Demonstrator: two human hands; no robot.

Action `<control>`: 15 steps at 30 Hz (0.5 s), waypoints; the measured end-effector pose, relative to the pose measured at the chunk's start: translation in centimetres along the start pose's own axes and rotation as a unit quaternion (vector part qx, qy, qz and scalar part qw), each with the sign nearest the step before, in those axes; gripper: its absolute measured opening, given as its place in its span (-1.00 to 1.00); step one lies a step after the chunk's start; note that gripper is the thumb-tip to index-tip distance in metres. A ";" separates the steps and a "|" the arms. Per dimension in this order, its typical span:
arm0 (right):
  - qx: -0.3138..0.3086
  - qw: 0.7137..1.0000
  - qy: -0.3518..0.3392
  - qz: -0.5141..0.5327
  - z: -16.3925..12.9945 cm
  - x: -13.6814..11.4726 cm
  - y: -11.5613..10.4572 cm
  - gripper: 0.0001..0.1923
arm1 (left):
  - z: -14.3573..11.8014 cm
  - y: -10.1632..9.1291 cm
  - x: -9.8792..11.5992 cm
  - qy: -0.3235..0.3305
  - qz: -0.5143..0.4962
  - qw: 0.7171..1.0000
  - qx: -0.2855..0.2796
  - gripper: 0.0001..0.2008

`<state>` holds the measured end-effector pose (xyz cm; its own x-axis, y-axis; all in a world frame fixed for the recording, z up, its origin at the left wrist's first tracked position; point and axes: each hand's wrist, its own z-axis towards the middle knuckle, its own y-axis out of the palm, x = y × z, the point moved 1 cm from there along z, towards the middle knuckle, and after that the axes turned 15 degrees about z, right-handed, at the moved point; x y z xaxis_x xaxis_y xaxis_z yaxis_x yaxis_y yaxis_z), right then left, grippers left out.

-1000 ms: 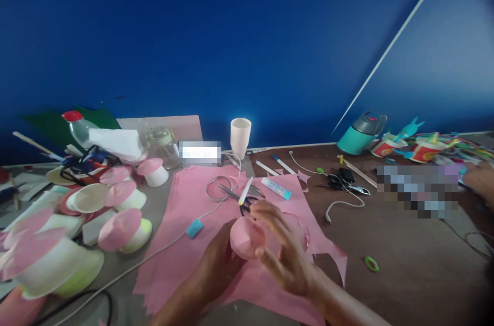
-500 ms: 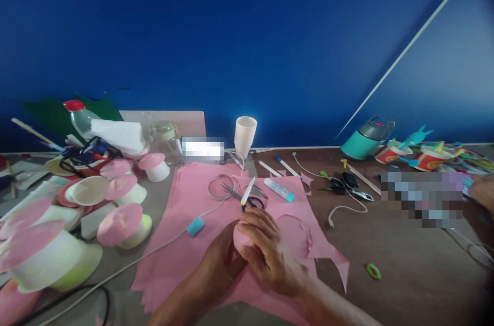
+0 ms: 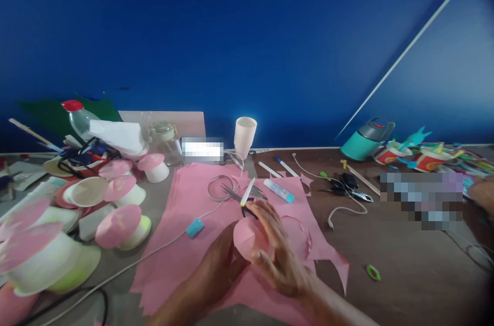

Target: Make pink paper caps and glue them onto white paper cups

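Lower centre of the frame: a pink paper cap (image 3: 246, 237) lies between the two hands, above the pink sheets (image 3: 170, 254). The cap is matte and nearly round, a shallow cone whose facets and faint creases meet at a blunt point right of its middle. This point faces the viewer, with the broad face turned up; a long axis cannot be told from the rounded outline. The left hand (image 3: 219, 256) grips the cap at its left and lower edge, the thumb running beneath. The right hand (image 3: 281, 259) is held wide, fingers curved along the right side and thumb at the lower right edge; whether it presses cannot be told. Compared with half a second earlier, when the right fingers lie across the cap and hide most of it, they now stand off to the right and the face is exposed.

Beyond the hands, scissors (image 3: 232, 192) lie on the sheets, crossed by a white pen (image 3: 247, 192); a glue stick (image 3: 278, 191) lies to their right. At the left of the frame, pink-topped cups (image 3: 119, 225) rest in a cluster. Farther back, a stack of white cups (image 3: 244, 138) stands upright near the blue wall (image 3: 231, 33).
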<state>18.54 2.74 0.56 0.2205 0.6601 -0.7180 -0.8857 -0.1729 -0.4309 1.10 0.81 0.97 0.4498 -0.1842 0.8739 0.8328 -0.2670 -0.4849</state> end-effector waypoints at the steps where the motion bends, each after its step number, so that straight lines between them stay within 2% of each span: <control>1: 0.001 1.000 0.004 0.002 -0.1 0.1 -0.1 -0.28 | 0.0 0.0 0.0 -0.004 0.006 1.000 0.000 -0.57; 7: 0.009 1.000 -0.019 0.011 0.4 0.0 0.4 -0.35 | 0.0 -0.1 0.0 0.016 -0.010 1.000 -0.005 -0.55; 12: -0.009 1.000 0.004 0.009 0.8 -0.3 1.0 -0.46 | -0.1 0.0 -0.3 0.007 0.010 1.000 0.003 -0.53; 15: -0.006 1.000 0.010 0.011 0.5 0.1 1.0 -0.38 | -0.1 0.0 -0.1 0.016 -0.010 1.000 0.001 -0.50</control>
<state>17.46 2.97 0.36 0.2093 0.6407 -0.7387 -0.8859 -0.1955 -0.4207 1.01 0.70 0.84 0.4227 -0.2081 0.8820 0.8423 -0.2688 -0.4671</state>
